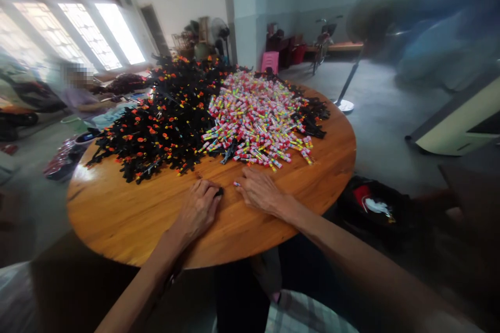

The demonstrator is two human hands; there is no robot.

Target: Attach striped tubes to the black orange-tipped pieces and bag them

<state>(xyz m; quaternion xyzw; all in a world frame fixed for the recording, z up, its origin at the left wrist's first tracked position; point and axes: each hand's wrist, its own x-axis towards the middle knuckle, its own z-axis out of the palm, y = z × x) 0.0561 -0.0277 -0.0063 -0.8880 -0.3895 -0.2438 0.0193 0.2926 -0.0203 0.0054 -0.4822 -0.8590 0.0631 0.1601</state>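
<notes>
By the round, shiny brown wooden table's (242, 234) near edge, the left hand (198, 205) pinches a small black piece (219, 192), and the right hand (260, 190) pinches a tiny pink-and-white tube (236, 184).

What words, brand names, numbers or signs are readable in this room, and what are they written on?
None that I can read.
Pile of pink-and-white tubes: any print is too small and blurred.
Small piece at the right hand: too small.
Black pieces with orange tips: no lettering discernible.
Red-and-white item by the table: too blurred.
</notes>
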